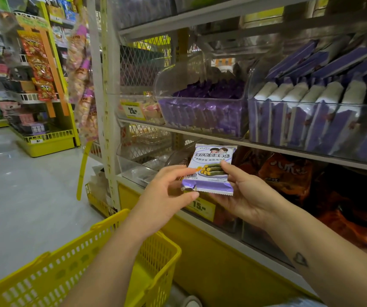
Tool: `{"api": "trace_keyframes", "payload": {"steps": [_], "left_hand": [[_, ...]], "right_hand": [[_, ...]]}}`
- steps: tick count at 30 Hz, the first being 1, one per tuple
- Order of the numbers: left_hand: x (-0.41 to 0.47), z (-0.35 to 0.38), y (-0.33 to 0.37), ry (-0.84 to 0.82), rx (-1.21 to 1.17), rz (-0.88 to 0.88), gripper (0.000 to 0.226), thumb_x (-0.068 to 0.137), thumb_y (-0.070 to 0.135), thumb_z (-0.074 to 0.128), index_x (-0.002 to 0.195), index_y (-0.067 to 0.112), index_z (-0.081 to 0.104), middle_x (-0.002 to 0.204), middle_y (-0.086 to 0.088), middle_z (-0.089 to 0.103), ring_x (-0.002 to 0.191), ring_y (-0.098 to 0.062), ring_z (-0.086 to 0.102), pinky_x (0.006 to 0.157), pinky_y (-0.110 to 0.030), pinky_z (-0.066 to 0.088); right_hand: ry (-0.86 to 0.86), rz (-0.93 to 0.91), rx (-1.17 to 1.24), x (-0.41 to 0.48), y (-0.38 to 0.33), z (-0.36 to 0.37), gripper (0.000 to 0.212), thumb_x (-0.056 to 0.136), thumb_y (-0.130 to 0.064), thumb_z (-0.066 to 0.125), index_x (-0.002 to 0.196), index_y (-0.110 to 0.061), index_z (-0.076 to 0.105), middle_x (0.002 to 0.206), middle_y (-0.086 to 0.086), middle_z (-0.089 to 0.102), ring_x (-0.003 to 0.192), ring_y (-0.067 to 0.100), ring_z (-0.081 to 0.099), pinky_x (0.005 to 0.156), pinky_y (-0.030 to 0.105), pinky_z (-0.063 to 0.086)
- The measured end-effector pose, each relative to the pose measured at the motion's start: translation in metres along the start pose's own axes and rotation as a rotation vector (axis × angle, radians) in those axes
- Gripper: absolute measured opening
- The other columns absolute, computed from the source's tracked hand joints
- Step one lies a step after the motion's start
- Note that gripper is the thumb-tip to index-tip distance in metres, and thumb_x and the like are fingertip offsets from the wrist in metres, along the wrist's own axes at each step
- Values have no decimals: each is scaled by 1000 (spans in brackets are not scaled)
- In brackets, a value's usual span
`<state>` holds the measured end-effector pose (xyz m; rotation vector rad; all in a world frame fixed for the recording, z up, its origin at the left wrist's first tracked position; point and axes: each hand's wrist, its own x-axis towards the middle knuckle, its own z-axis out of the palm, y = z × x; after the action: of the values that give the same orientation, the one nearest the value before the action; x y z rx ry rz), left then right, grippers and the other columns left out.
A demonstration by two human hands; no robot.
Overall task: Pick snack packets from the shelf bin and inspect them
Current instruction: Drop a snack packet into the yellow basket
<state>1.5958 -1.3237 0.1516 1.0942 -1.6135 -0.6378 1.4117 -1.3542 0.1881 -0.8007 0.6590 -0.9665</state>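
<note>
Before a supermarket shelf of clear plastic bins, holding up one small, flat, purple-and-white foil snack packet (210,170) for inspection, printed face toward the camera. Pinching its lower left corner between thumb and forefinger of the left hand (167,196); cradling its right edge in the right hand (242,196), thumb pressing on the front, other fingers hidden behind. Both sets of fingers clamping on the wrapper, crimped seams at top and bottom, glossy film catching the light. Judging by this, picking already done, inspecting under way; next move probably calling for turning the packet over to read the back, keeping a light grip since the film looks slick. Hanging from the left forearm, a yellow perforated plastic shopping basket (89,262). Sitting above, a transparent, curved-front bin of purple sachets (202,116).
</note>
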Motion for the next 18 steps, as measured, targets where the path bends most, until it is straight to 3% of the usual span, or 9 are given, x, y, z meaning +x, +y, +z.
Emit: {"api": "trace_keyframes", "payload": {"steps": [3,7,9,13,18], "left_hand": [[-3,-5,-1,153,54,91,27,84,16,73,90,42,72,113,23,63,99,3,63,76,-12,49],[-10,-17,-4,288,164,110,26,86,12,69,82,37,71,96,16,70,92,-1,66,78,-19,53],[-14,-26,-6,293,183,65,25,87,12,69,81,36,70,90,12,71,83,1,65,77,-21,53],[-19,-51,-9,242,239,5,23,86,11,70,77,32,70,77,12,69,66,7,59,63,-8,44],[-28,-89,-26,101,289,-133,25,86,11,70,73,32,70,67,13,69,61,4,57,60,-14,46]], "right_hand": [[18,-3,24,3,7,8,30,94,-23,55,100,5,63,94,22,73,74,25,74,65,33,61],[42,15,15,8,19,15,28,91,-22,60,98,5,64,91,21,74,69,23,73,55,29,60],[22,34,-3,12,27,19,26,92,-20,59,99,4,64,90,21,74,68,23,73,50,28,58],[6,87,-118,26,47,27,23,93,-23,59,100,-2,66,92,16,75,74,20,73,51,27,57],[-4,195,-281,52,81,38,25,93,-33,57,92,-11,67,79,9,75,63,18,71,52,28,56]]}}
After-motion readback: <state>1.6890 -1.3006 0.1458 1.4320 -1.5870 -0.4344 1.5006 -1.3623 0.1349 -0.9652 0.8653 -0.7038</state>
